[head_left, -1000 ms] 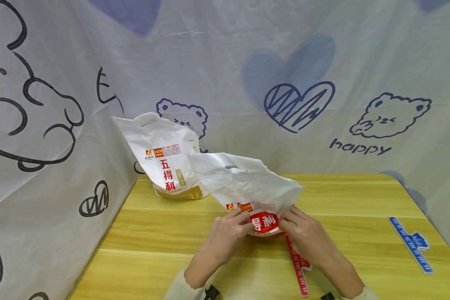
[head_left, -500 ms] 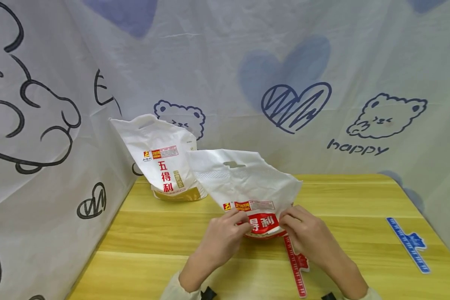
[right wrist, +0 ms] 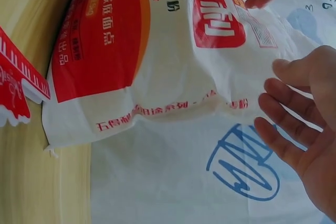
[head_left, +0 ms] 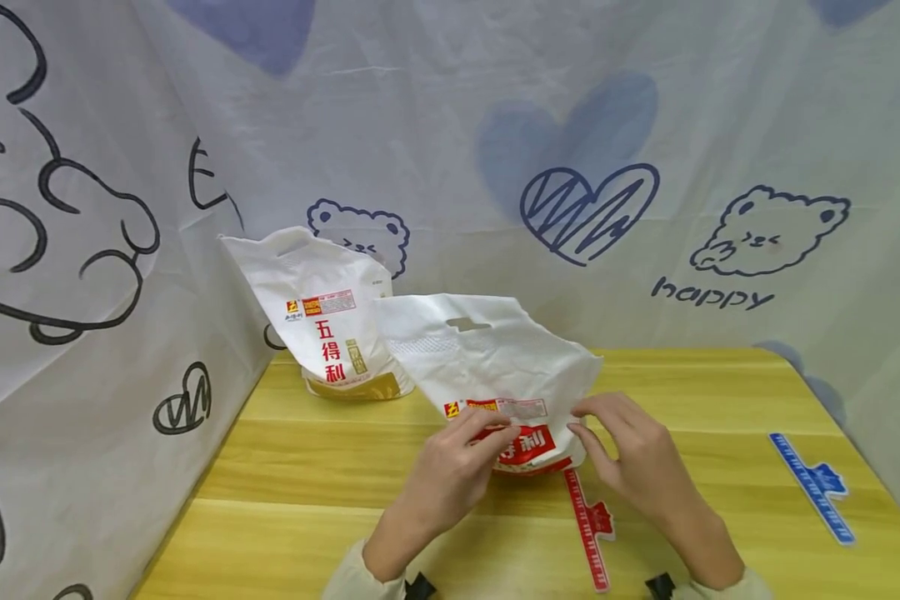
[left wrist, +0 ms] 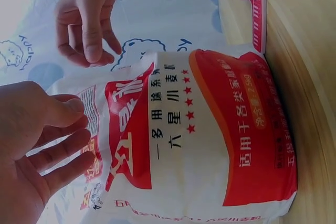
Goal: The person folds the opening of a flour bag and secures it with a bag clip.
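A white flour bag (head_left: 495, 358) with red printing stands upright on the table, its flat top with a cut-out handle leaning back. My left hand (head_left: 450, 467) is at the bag's left front; in the left wrist view its fingers (left wrist: 68, 153) are parted and pinch nothing. My right hand (head_left: 637, 450) is by the bag's right side, thumb and fingers (right wrist: 283, 108) spread close to the bag in the right wrist view. Whether the fingertips touch the bag is hard to tell. A red strip (head_left: 588, 529) with white key-like marks lies in front of the bag.
Behind to the left stands a second white flour bag (head_left: 330, 333) with a gold base. A blue strip (head_left: 813, 492) of the same shape lies at the table's right. A printed cloth (head_left: 450, 167) hangs behind the wooden table (head_left: 285, 517).
Both hands have loosened from the front bag's sides, where they pinched it. My right hand has moved slightly up and right. The bag's top stands a little higher.
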`<state>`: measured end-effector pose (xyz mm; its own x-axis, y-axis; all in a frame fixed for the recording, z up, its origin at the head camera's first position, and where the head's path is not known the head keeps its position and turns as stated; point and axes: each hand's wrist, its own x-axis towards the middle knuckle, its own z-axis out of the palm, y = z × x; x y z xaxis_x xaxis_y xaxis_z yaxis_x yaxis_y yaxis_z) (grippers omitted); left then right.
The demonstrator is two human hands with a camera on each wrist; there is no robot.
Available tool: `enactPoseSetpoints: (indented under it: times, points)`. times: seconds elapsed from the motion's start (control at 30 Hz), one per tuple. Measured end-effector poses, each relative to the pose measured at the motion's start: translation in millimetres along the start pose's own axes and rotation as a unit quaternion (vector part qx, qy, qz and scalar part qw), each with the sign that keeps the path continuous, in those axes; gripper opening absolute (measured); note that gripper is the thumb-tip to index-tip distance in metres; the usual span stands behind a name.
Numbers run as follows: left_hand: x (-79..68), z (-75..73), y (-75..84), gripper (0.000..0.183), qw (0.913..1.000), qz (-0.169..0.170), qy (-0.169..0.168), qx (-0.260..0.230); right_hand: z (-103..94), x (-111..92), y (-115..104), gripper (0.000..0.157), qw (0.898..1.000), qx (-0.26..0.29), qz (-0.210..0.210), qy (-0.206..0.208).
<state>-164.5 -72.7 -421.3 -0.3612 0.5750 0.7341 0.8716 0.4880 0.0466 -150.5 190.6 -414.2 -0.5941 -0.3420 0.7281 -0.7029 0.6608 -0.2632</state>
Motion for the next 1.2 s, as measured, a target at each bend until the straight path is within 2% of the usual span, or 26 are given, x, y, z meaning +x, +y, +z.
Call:
enactPoseSetpoints:
  times: [0.17, 0.27, 0.37, 0.63, 0.83, 0.93, 1.1, 1.2]
  points:
    - [5.4, -1.5, -0.2, 0.03, 0.9985, 0.001, 0.042, -0.035, -4.8, 2.8, 4.8, 0.024, 0.998, 0.016, 0.011, 0.06]
    - [9.9, -4.6, -2.3, 0.032, 0.9962, -0.019, 0.068, -0.051, -7.6, 6.9, 6.2, 0.024, 0.995, 0.028, 0.027, 0.095]
    - [13.4, -7.5, -3.6, 0.035, 0.9939, -0.046, 0.085, -0.053, -7.8, 10.7, 7.7, 0.037, 0.991, 0.039, 0.045, 0.123]
    - [30.7, -13.0, -12.0, 0.044, 0.9828, -0.079, 0.153, -0.065, -2.4, 16.5, 9.4, 0.046, 0.978, 0.101, 0.128, 0.131]
    - [41.3, -23.1, -22.8, 0.046, 0.9722, -0.107, 0.197, -0.068, 3.2, 21.7, 9.2, 0.053, 0.966, 0.146, 0.156, 0.143]
    - [50.6, -28.7, -29.7, 0.05, 0.973, -0.113, 0.191, -0.062, 3.9, 24.3, 8.9, 0.05, 0.964, 0.157, 0.162, 0.139]
    - [70.7, -38.7, -42.4, 0.054, 0.9823, -0.113, 0.136, -0.062, 6.0, 25.9, 8.7, 0.039, 0.964, 0.154, 0.172, 0.134]
    - [79.2, -45.6, -46.8, 0.057, 0.9846, -0.121, 0.11, -0.063, 7.7, 27.0, 7.4, 0.034, 0.965, 0.142, 0.176, 0.135]
